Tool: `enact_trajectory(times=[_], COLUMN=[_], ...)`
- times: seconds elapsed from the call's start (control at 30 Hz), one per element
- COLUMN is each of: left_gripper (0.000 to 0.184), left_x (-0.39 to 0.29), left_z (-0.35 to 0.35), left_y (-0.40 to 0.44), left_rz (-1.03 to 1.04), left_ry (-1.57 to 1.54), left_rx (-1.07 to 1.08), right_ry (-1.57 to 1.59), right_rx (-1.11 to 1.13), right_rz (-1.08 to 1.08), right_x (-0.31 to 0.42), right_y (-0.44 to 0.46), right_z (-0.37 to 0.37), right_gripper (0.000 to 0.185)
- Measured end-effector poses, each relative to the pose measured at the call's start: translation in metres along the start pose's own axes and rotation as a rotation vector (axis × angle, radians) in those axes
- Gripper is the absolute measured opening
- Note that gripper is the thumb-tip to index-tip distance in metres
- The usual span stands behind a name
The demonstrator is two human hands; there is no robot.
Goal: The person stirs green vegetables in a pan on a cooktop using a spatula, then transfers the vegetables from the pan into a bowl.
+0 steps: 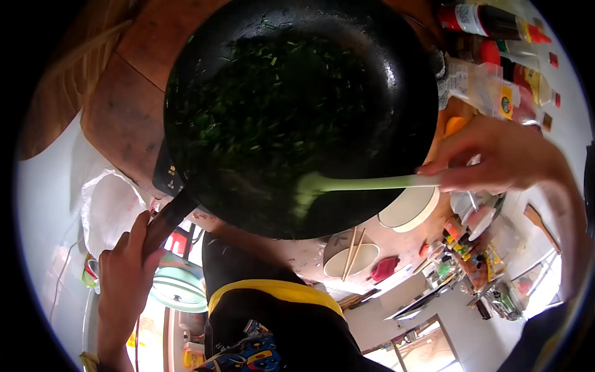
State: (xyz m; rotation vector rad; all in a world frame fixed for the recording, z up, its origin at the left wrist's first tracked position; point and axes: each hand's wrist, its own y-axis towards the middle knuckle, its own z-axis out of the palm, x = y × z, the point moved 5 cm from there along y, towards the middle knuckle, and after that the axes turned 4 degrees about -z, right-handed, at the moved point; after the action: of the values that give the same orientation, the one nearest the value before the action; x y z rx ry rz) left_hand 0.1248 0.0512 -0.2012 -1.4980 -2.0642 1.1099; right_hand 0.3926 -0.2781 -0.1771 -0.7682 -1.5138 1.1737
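Observation:
A large black wok fills the upper middle, holding chopped dark green leaves. My left hand is wrapped round the wok's dark handle at the lower left. On the right, my right hand grips the end of a pale green spatula. The spatula's head is slightly blurred and lies among the greens at the lower part of the wok.
Sauce bottles and food packets stand at the upper right. Below the wok are a white bowl, another bowl with chopsticks and a red object. A white bag hangs at left.

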Motion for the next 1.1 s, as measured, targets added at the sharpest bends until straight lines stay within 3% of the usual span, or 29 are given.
enact_trajectory(times=[0.1, 0.13, 0.27, 0.33, 0.5, 0.67, 0.73, 0.83, 0.87, 0.97, 1.1], left_gripper=[0.051, 0.052, 0.051, 0.050, 0.050, 0.050, 0.049, 0.051, 0.052, 0.053, 0.052], left_x=[-0.004, -0.002, -0.003, -0.001, -0.006, -0.010, -0.012, -0.008, -0.005, -0.004, -0.006], left_z=[-0.005, -0.006, -0.007, -0.005, -0.006, -0.008, -0.009, -0.007, -0.005, -0.003, -0.003], left_y=[0.001, 0.003, 0.004, 0.004, 0.004, 0.003, 0.002, 0.002, 0.002, 0.003, 0.002], left_rz=[0.059, 0.062, 0.044, 0.053, 0.052, 0.060, -0.106, 0.023, 0.051, 0.042, 0.090], left_ry=[0.013, -0.001, 0.016, 0.015, -0.003, -0.011, -0.094, -0.054, -0.039, -0.017, -0.016], left_rx=[-0.017, -0.002, -0.004, -0.031, -0.019, -0.013, 0.115, 0.055, 0.047, 0.056, 0.030], right_ry=[0.175, 0.237, 0.443, 0.403, 0.559, 0.810, 0.915, 0.869, 0.844, 0.833, 0.806], right_rx=[-0.082, -0.146, -0.126, -0.122, -0.055, 0.031, 0.030, -0.088, -0.121, -0.129, -0.122], right_rz=[0.110, 0.003, 0.058, 0.307, 0.335, 0.182, 0.187, 0.081, 0.194, 0.222, 0.219], right_x=[0.008, 0.003, -0.024, -0.039, -0.051, -0.045, -0.025, -0.023, -0.029, -0.057, -0.042], right_y=[0.012, 0.008, -0.035, -0.051, -0.044, -0.010, 0.002, -0.007, -0.021, -0.047, -0.041], right_z=[0.029, 0.030, 0.012, 0.011, 0.037, 0.080, 0.092, 0.101, 0.098, 0.099, 0.092], right_gripper=[0.027, 0.027, 0.026, 0.025, 0.024, 0.027, 0.031, 0.031, 0.031, 0.030, 0.027])
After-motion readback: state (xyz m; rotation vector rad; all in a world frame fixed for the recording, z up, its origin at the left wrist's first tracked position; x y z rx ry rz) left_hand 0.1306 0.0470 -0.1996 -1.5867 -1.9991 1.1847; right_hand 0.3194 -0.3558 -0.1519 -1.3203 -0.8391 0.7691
